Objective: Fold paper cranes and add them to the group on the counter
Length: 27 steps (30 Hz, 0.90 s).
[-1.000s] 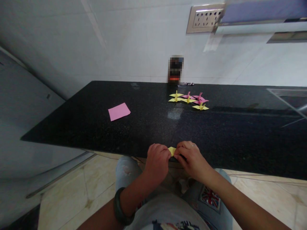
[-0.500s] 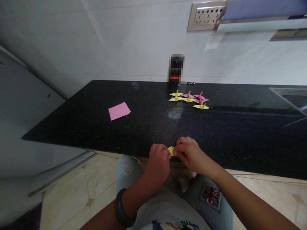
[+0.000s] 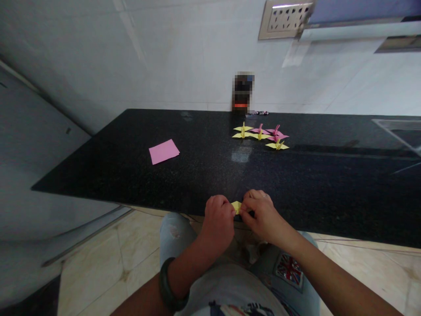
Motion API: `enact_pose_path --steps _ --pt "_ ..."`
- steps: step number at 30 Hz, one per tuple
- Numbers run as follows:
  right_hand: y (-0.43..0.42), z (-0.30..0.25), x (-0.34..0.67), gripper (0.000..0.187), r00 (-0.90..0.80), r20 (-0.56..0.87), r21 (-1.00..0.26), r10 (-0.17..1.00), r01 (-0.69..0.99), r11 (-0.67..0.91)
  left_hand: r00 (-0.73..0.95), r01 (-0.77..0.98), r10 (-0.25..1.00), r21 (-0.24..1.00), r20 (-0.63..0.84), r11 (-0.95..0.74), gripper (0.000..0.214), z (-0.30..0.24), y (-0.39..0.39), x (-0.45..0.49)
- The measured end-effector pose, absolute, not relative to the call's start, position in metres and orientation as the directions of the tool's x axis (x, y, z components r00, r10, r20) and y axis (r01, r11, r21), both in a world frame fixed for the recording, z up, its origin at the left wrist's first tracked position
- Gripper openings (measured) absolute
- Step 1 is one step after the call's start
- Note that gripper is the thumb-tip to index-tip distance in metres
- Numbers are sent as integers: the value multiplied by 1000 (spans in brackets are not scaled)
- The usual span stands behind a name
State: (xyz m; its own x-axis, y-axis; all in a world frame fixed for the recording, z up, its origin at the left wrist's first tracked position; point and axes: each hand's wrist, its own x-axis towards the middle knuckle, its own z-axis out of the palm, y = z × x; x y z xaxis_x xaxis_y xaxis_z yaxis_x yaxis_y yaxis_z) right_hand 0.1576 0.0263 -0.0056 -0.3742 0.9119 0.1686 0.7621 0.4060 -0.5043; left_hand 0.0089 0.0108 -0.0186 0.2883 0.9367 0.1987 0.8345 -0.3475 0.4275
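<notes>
Between my two hands, at the front edge of the dark counter, is a small piece of folded yellow paper (image 3: 236, 207). My left hand (image 3: 219, 219) is closed on its left end. The thumb and fingers of my right hand (image 3: 259, 213) pinch its right end. Fingers hide most of the paper, so its full folded shape cannot be made out. Farther back stand several yellow paper cranes (image 3: 244, 134) and pink paper cranes (image 3: 276, 131), grouped close together. To the left lies a stack of square pink paper (image 3: 164, 152).
The black speckled counter (image 3: 108, 153) runs along a pale tiled wall (image 3: 171, 52). A blurred dark object (image 3: 242, 92) stands against the wall, with a small beaded item (image 3: 261, 113) beside it. Sink edging (image 3: 394, 136) shows at right, a socket panel (image 3: 286, 19) above.
Slightly more of the yellow paper shows between my fingers as my right hand has shifted a little to the right. The cranes and pink paper stay where they were.
</notes>
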Motion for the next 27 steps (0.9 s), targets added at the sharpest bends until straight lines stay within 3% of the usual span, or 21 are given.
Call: enact_pose_path --steps 9,27 --pt "25 -11 160 7 -356 201 -554 912 727 406 310 846 933 396 182 -358 14 -13 13 10" --pt "18 -10 155 11 -307 250 -505 918 768 394 310 811 923 443 230 -383 16 -20 12 9"
